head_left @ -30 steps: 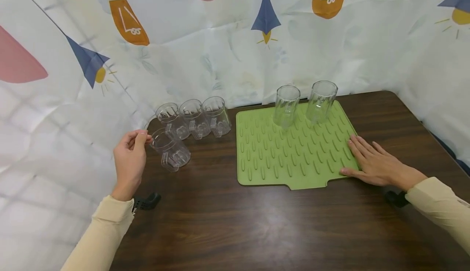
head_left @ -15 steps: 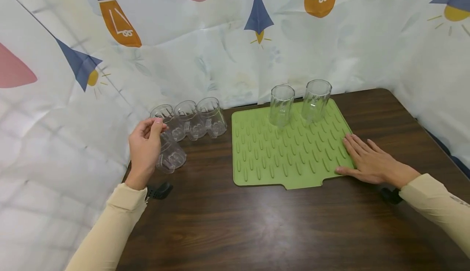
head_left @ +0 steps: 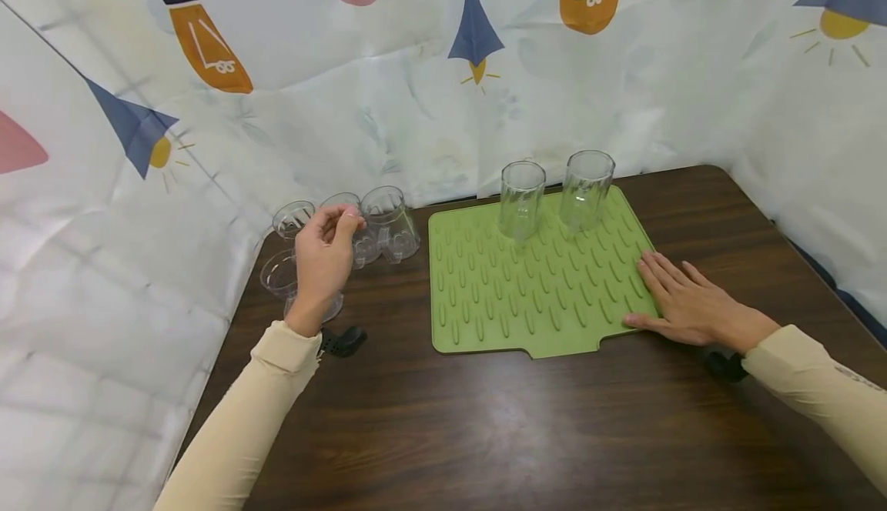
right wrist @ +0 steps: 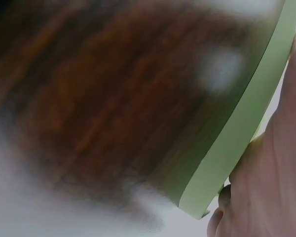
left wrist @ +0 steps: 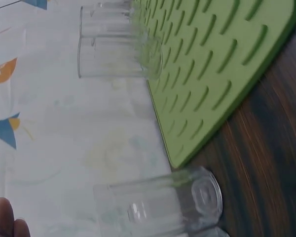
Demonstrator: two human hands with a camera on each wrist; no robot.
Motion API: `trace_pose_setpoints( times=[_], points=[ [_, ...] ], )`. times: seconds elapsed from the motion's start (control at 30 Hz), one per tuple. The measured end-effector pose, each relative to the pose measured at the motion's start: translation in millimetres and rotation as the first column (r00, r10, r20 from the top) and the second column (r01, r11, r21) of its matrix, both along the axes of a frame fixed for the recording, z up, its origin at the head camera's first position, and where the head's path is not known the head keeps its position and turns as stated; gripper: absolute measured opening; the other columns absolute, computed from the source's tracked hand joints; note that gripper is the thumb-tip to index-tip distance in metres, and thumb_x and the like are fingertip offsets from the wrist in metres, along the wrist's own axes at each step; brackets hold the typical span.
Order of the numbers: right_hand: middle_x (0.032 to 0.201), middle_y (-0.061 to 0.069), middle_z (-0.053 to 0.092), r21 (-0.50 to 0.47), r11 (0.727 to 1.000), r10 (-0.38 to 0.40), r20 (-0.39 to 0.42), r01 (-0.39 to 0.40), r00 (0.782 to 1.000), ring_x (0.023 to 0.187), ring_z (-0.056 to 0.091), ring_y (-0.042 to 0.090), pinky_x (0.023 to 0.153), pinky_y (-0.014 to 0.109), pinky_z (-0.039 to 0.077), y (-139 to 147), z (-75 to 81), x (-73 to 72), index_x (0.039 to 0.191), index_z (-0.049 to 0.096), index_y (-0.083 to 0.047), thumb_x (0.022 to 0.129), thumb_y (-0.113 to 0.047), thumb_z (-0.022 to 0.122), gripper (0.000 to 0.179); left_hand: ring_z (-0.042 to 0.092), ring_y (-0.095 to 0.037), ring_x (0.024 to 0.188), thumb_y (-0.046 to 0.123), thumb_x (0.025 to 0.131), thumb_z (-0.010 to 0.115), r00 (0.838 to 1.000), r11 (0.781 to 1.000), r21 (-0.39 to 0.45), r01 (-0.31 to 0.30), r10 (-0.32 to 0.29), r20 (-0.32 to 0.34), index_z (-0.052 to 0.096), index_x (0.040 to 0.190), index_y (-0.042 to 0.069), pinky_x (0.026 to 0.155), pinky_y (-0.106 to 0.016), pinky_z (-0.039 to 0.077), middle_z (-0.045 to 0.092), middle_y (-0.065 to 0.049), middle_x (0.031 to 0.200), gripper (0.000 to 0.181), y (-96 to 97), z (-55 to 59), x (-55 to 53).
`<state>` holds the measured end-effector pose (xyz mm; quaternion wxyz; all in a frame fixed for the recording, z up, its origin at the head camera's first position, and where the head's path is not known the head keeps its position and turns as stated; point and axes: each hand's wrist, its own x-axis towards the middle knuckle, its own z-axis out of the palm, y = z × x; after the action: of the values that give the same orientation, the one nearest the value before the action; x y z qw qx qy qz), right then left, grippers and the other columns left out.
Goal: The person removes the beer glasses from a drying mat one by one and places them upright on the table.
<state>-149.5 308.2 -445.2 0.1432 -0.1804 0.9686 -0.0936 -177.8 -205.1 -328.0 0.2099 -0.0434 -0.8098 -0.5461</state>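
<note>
My left hand (head_left: 324, 258) hovers among clear glass mugs at the table's left, fingers loosely bent and nothing seen in them. The nearest mug to its fingertips is the right one of the back row (head_left: 391, 226); the middle one (head_left: 366, 251) is partly covered by the hand. A front mug (head_left: 279, 275) stands partly behind the wrist. In the left wrist view, fingers (left wrist: 5, 217) show apart from a mug (left wrist: 202, 197). My right hand (head_left: 693, 307) rests flat on the right edge of a green ridged mat (head_left: 527, 303). Two clear glasses (head_left: 522, 203) stand upright at the mat's back.
The dark wooden table (head_left: 485, 434) extends in front of the mat. A printed white cloth (head_left: 416, 111) hangs right behind the back edge and along the left side. Another mug (head_left: 292, 220) stands at the back left, close to that cloth.
My left hand has moved right, from beside the front mug's rim to in front of the back row. The right hand stays on the mat. The head view has shifted slightly.
</note>
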Motion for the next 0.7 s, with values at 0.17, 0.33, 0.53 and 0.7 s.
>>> trace_pose_setpoints(
  times=[0.17,0.33,0.53,0.7],
  points=[
    [0.173,0.028,0.003,0.009,1.000,0.002,-0.003,-0.002,1.000,0.161,0.004,0.047,0.125,0.073,0.007,1.1,0.8,0.2,0.164,0.008,0.004,0.097,-0.072,0.052,0.110,0.069,-0.008,0.095,0.032,0.106,0.058,0.998,0.998,0.019,0.067,-0.067,0.001,0.065,0.117,0.003,0.091,-0.022,0.054,0.067,0.009,0.096,0.032,26.4,-5.1,-12.1],
    [0.173,0.027,0.002,0.006,1.000,0.003,-0.003,-0.003,1.000,0.162,0.004,0.046,0.126,0.072,0.007,-0.7,1.4,-0.9,0.164,0.009,0.004,0.097,-0.071,0.052,0.109,0.070,-0.026,0.100,0.033,0.106,0.059,0.991,0.991,0.037,0.129,-0.130,0.018,0.066,0.120,0.002,0.090,-0.022,0.054,0.069,-0.005,0.101,0.035,50.1,-10.8,-21.3],
    [0.174,0.026,0.002,0.008,1.000,0.003,-0.003,-0.003,1.000,0.162,0.004,0.045,0.127,0.071,0.005,-2.2,0.9,-1.4,0.164,0.010,0.003,0.098,-0.071,0.051,0.107,0.067,-0.014,0.093,0.039,0.106,0.058,0.982,0.983,0.013,0.184,-0.185,0.046,0.065,0.122,0.004,0.082,-0.022,0.050,0.068,-0.002,0.101,0.039,72.1,-18.9,-31.5],
    [0.174,0.026,0.003,0.011,1.000,-0.003,0.000,0.003,1.000,0.162,0.005,0.045,0.127,0.071,0.004,-1.6,0.1,-0.6,0.164,0.011,0.003,0.098,-0.071,0.050,0.107,0.067,-0.012,0.097,0.039,0.106,0.057,0.971,0.972,0.019,0.235,-0.235,0.047,0.064,0.124,0.006,0.091,-0.033,0.054,0.069,-0.009,0.106,0.038,88.7,-30.8,-41.5]
  ],
)
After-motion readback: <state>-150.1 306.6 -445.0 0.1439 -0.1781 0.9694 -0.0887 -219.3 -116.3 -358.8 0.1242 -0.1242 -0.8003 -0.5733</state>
